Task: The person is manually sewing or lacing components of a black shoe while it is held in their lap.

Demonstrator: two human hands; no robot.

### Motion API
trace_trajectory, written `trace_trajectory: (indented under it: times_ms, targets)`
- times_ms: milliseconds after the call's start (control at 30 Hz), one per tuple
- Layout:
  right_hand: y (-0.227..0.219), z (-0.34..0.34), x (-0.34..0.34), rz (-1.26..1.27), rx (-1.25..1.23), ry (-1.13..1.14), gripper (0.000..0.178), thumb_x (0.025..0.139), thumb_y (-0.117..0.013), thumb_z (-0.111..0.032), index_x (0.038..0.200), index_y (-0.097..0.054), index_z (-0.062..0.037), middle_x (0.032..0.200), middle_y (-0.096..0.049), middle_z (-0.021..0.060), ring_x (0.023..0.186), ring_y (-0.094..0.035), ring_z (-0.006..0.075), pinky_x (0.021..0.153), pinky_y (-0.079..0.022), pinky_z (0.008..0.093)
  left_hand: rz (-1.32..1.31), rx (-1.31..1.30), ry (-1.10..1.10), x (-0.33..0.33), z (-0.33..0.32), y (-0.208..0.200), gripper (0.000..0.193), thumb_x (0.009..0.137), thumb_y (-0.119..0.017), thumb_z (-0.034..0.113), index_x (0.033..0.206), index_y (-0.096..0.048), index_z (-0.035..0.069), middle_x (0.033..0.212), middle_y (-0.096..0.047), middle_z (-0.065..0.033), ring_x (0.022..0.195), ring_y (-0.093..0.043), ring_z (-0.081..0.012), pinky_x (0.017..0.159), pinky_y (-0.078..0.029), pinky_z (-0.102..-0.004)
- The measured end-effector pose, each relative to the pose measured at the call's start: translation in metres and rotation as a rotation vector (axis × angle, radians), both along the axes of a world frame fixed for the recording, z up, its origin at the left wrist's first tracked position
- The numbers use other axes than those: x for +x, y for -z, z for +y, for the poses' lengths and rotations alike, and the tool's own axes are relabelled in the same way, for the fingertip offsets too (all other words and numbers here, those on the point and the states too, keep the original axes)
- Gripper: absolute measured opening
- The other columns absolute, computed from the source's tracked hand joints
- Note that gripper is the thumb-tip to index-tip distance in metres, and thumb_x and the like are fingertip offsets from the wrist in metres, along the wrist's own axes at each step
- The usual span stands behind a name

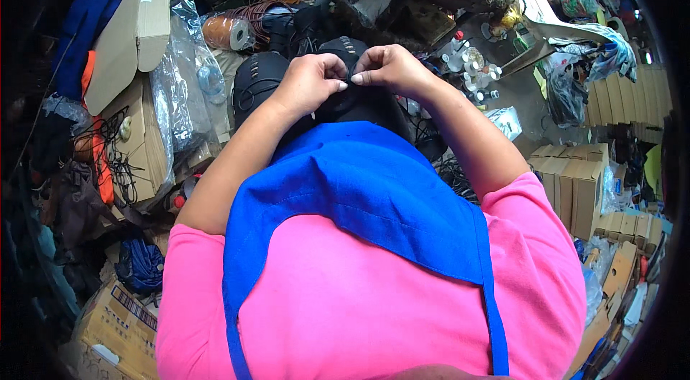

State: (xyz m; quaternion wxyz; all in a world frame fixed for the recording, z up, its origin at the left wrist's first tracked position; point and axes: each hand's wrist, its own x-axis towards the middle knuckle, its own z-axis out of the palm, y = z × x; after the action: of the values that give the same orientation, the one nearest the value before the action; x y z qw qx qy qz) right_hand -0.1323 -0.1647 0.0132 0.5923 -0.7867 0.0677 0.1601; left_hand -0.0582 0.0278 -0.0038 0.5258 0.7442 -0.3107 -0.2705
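1. From where I stand, the work lies in the person's lap, just past the blue apron (359, 164): two dark, rounded pieces side by side, shoes by their look, the left shoe (251, 78) and the right shoe (341, 46).

2. The left hand (310, 81) is at the inner side of the right shoe, thumb and forefinger bent toward each other. Whether they grip a cord, an edge or nothing, I cannot tell.

3. The right hand (388, 69) meets it from the other side, its thumb tip almost at the left thumb's, fingers curled in the same way. What it has hold of, if anything, is hidden too.

4. As for what is done: a short row of pale marks, perhaps stitches or slots, shows on top of each shoe, so I judge that both are largely formed.

5. As for what is left: the fine finger work on the right shoe looks unfinished, since both hands are busy there. The left shoe lies untouched, and whether it needs more I cannot say.

6. An orange spool (228, 33) sits beyond the left shoe.
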Motion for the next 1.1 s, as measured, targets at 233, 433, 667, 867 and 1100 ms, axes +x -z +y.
trace_trajectory:
  times_ms: [233,433,667,867,1100]
  targets:
    - [-0.009,-0.033,-0.004,0.078,0.038,0.056,0.016,0.077,-0.073,-0.015,0.080,-0.063,-0.0040,0.070,-0.059,-0.0016,0.067,-0.054,0.0069,0.065,-0.044,0.0231,-0.148,0.193,0.062,0.011,0.027,-0.011,0.012,0.079,-0.062,0.008,0.089,-0.061,0.001,0.078,-0.063,-0.0122,0.072,-0.060,-0.0199,0.067,-0.047,-0.0311]
    - [0.014,-0.027,-0.033,-0.068,0.035,0.046,0.022,0.080,-0.071,-0.016,0.095,-0.061,-0.0047,0.088,-0.056,-0.0020,0.077,-0.052,0.0061,0.071,-0.042,0.0224,-0.287,0.261,0.118,0.003,0.015,-0.017,0.013,0.082,-0.058,0.008,0.094,-0.058,0.002,0.080,-0.062,-0.0125,0.075,-0.060,-0.0203,0.069,-0.046,-0.0324]
    - [0.006,-0.038,-0.057,0.023,0.104,0.138,0.025,0.081,-0.069,-0.022,0.097,-0.060,-0.0044,0.090,-0.057,-0.0009,0.086,-0.053,0.0088,0.076,-0.044,0.0248,-0.266,0.218,0.181,0.003,0.012,-0.015,0.017,0.084,-0.056,0.010,0.100,-0.057,0.002,0.085,-0.064,-0.0147,0.080,-0.062,-0.0241,0.073,-0.048,-0.0334]
    - [0.004,-0.022,-0.064,-0.167,-0.363,-0.050,0.023,0.080,-0.071,-0.020,0.092,-0.061,-0.0043,0.087,-0.054,0.0017,0.082,-0.052,0.0094,0.074,-0.044,0.0259,-0.227,0.269,0.219,0.005,0.006,-0.017,0.018,0.085,-0.056,0.010,0.101,-0.057,0.003,0.086,-0.063,-0.0154,0.080,-0.062,-0.0248,0.073,-0.048,-0.0342]
    - [-0.038,-0.045,-0.004,-0.439,-0.776,0.031,0.013,0.080,-0.065,-0.016,0.086,-0.062,-0.0042,0.087,-0.060,0.0077,0.081,-0.059,0.0216,0.071,-0.047,0.0333,-0.463,0.225,0.280,0.005,0.006,-0.024,0.015,0.083,-0.056,0.009,0.096,-0.056,0.002,0.086,-0.063,-0.0183,0.083,-0.062,-0.0330,0.072,-0.048,-0.0378]
